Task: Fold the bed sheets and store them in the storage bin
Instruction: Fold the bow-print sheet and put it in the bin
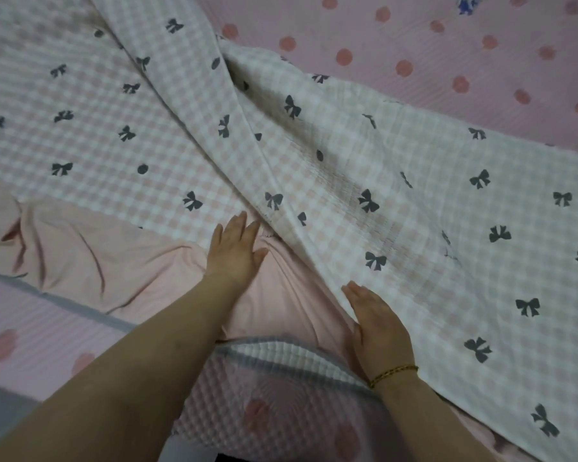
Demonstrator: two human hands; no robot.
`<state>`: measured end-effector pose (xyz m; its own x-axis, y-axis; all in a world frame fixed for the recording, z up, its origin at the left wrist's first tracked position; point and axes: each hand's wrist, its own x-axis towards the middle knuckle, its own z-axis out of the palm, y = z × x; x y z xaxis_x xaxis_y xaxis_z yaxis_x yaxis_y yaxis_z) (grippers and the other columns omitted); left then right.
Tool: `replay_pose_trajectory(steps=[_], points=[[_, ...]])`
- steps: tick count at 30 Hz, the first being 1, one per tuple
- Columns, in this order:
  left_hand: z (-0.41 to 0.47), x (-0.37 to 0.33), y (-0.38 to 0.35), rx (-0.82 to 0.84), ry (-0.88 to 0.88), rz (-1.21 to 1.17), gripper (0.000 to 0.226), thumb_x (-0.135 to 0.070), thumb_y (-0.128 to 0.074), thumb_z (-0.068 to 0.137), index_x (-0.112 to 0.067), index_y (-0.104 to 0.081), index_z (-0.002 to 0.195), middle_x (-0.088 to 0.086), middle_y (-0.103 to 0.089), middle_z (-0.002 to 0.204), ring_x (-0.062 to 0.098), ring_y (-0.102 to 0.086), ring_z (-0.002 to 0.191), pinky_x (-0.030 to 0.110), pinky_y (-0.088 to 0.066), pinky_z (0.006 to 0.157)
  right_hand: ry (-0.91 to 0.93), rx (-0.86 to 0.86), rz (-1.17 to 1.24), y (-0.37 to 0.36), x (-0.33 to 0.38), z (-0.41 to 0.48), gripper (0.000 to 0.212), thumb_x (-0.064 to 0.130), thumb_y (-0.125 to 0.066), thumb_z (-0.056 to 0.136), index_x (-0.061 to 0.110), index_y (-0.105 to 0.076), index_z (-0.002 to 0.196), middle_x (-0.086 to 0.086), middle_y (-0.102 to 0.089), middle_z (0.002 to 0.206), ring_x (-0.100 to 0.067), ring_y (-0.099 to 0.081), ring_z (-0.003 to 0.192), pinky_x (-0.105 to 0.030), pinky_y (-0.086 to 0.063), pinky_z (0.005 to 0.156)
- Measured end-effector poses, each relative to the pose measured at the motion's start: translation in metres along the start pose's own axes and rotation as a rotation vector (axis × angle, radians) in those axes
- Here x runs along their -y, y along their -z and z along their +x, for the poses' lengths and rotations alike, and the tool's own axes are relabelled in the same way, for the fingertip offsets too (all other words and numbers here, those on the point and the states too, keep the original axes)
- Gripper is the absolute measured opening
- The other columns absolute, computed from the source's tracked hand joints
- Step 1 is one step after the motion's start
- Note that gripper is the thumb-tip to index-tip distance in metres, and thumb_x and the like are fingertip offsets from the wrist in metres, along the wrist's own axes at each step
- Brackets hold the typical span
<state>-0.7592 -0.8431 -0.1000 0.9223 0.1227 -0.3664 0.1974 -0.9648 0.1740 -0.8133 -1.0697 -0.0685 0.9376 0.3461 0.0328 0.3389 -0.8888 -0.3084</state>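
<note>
A pink-and-white checked bed sheet [397, 201] printed with dark bows lies spread over the bed, with long diagonal folds running from top left to bottom centre. Its plain pink underside [121, 261] shows in a crumpled strip at the lower left. My left hand [236, 251] lies flat with straight fingers on the pink part, right where the checked edge meets it. My right hand [377, 321] lies flat, fingers straight, pressing along the folded edge of the sheet's right half. A gold bracelet sits on that wrist.
Under the sheet lies a pink quilted bedspread with red dots [447, 45], visible at the top right and along the near edge [30, 341]. A grey-trimmed border [80, 305] runs along the near side. No storage bin is in view.
</note>
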Motion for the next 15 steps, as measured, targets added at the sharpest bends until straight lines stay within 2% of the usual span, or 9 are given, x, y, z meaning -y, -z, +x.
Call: replay_pose_trajectory(steps=[3,5,6,8,10,12,13,14,15], points=[[-0.028,0.019,0.001,0.153,-0.031,0.118,0.065,-0.047,-0.026,0.098,-0.021,0.004,0.149,0.006,0.012,0.156,0.019,0.01,0.144,0.037,0.009,0.114,0.013,0.018,-0.011,-0.004,0.002,-0.003,0.048,-0.004,-0.044,0.062,0.008,-0.072,0.098,-0.005,-0.072,0.099,-0.02,-0.071,0.085,-0.03,-0.055,0.069],[-0.044,0.03,0.002,0.231,0.001,0.069,0.071,-0.056,-0.022,0.094,-0.02,0.004,0.149,0.006,0.011,0.157,0.019,0.008,0.144,0.036,0.007,0.115,0.009,0.043,-0.003,-0.006,0.004,-0.005,0.057,-0.012,-0.054,0.048,0.007,-0.072,0.098,-0.007,-0.072,0.1,-0.023,-0.071,0.085,-0.032,-0.055,0.068],[-0.05,0.033,0.005,0.2,0.039,-0.042,0.073,-0.057,-0.023,0.091,-0.018,-0.002,0.149,0.007,0.003,0.157,0.019,0.002,0.145,0.036,0.004,0.115,0.0,0.061,0.005,-0.005,0.006,-0.007,0.063,-0.017,-0.056,0.042,0.007,-0.072,0.098,-0.007,-0.072,0.1,-0.023,-0.071,0.086,-0.033,-0.055,0.068],[-0.051,0.029,0.02,-0.01,0.132,-0.349,0.064,-0.045,-0.035,0.096,-0.012,-0.018,0.148,0.009,-0.018,0.155,0.022,-0.016,0.143,0.036,-0.006,0.115,-0.004,0.079,0.002,-0.001,0.008,-0.007,0.07,-0.023,-0.054,0.038,0.008,-0.072,0.098,-0.006,-0.072,0.1,-0.023,-0.071,0.086,-0.032,-0.055,0.068],[-0.041,0.013,0.043,-0.21,0.197,-0.617,0.06,-0.032,-0.046,0.096,-0.01,-0.023,0.146,0.008,-0.026,0.152,0.022,-0.024,0.14,0.035,-0.016,0.114,0.007,0.099,-0.003,0.001,0.009,-0.007,0.069,-0.022,-0.053,0.038,0.008,-0.072,0.097,-0.004,-0.072,0.099,-0.023,-0.071,0.087,-0.022,-0.049,0.084],[-0.022,-0.014,0.068,-0.242,0.22,-0.815,0.075,-0.035,-0.056,0.09,-0.014,-0.015,0.148,0.004,-0.019,0.155,0.019,-0.021,0.141,0.032,-0.02,0.112,0.02,0.071,-0.027,-0.003,0.007,-0.008,0.062,-0.016,-0.048,0.045,0.009,-0.073,0.096,-0.004,-0.072,0.099,-0.022,-0.07,0.087,-0.013,-0.019,0.107],[-0.011,-0.026,0.078,-0.219,0.231,-0.874,0.085,-0.037,-0.062,0.086,-0.016,-0.009,0.149,0.002,-0.014,0.156,0.018,-0.019,0.141,0.031,-0.021,0.111,0.027,0.059,-0.032,-0.005,0.007,-0.008,0.056,-0.012,-0.044,0.052,0.009,-0.073,0.096,-0.004,-0.072,0.099,-0.021,-0.07,0.088,-0.012,-0.009,0.109],[-0.001,-0.038,0.086,-0.182,0.25,-0.88,0.093,-0.035,-0.066,0.083,-0.018,-0.002,0.149,0.002,-0.008,0.156,0.019,-0.019,0.141,0.031,-0.025,0.109,0.029,0.059,-0.021,-0.009,0.008,-0.011,0.053,-0.008,-0.04,0.058,0.01,-0.073,0.095,-0.003,-0.072,0.098,-0.02,-0.07,0.088,-0.011,-0.013,0.107],[0.01,-0.046,0.089,-0.145,0.274,-0.836,0.098,-0.029,-0.067,0.083,-0.019,0.005,0.149,0.004,-0.005,0.157,0.021,-0.023,0.14,0.031,-0.031,0.105,0.033,0.077,0.002,-0.01,0.009,-0.013,0.051,-0.005,-0.041,0.059,0.011,-0.073,0.094,-0.002,-0.073,0.097,-0.018,-0.07,0.087,-0.01,-0.028,0.102]])
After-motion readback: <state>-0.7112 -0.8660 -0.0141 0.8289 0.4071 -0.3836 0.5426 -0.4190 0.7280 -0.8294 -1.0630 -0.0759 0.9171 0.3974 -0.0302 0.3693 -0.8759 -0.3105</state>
